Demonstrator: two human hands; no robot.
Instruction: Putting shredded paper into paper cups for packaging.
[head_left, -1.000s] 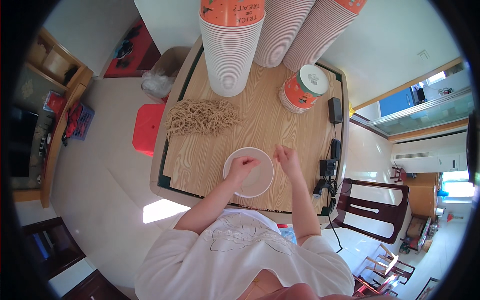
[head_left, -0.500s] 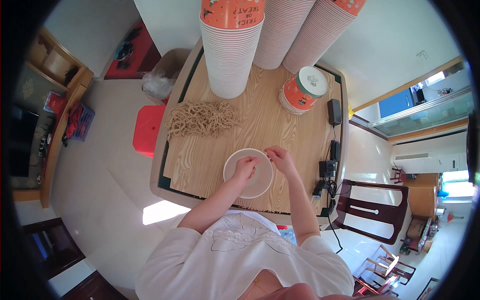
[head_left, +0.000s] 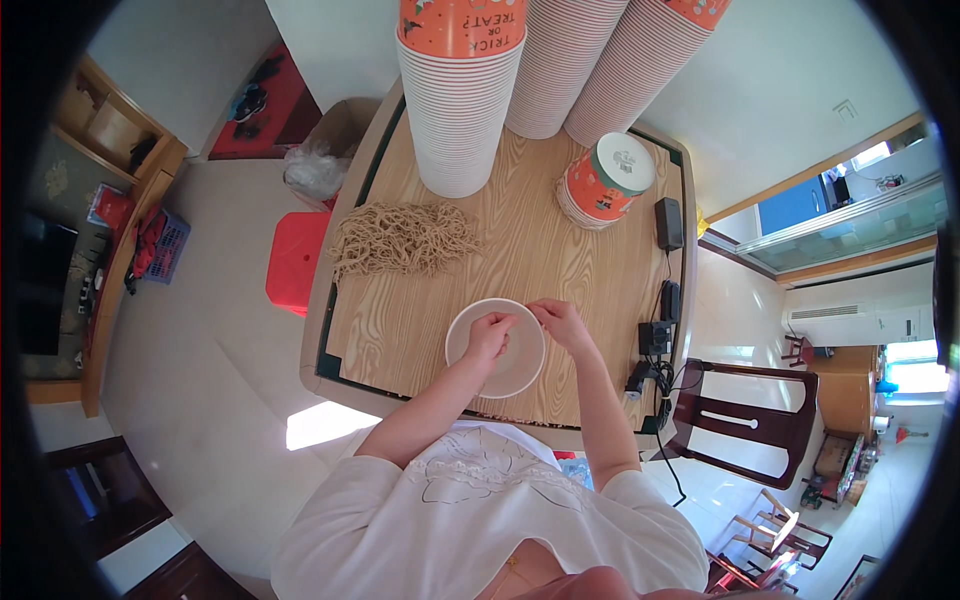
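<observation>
Nearest is the person's white top (head_left: 480,500), its short sleeves leading to two bare forearms. The left hand (head_left: 490,337) is over the mouth of a paper bucket (head_left: 520,372) standing upright on the wood-grain table (head_left: 400,340), near its front edge; the fingers are bunched narrowly. The right hand (head_left: 562,323) is at the bucket's right rim, fingertips drawn together — whether either hand grips anything is too small to tell. To the right lie black electronic devices (head_left: 656,337) with tangled cables (head_left: 663,378), a dark wooden chair (head_left: 745,415) beyond the table's edge. Farther left on the table spreads a loose heap of tan twine (head_left: 405,238), a red stool (head_left: 293,262) beside the table. At the far right sit an upturned orange paper bucket (head_left: 598,190) and a black power adapter (head_left: 669,223); farther back rise tall stacks of nested paper buckets (head_left: 458,120).
</observation>
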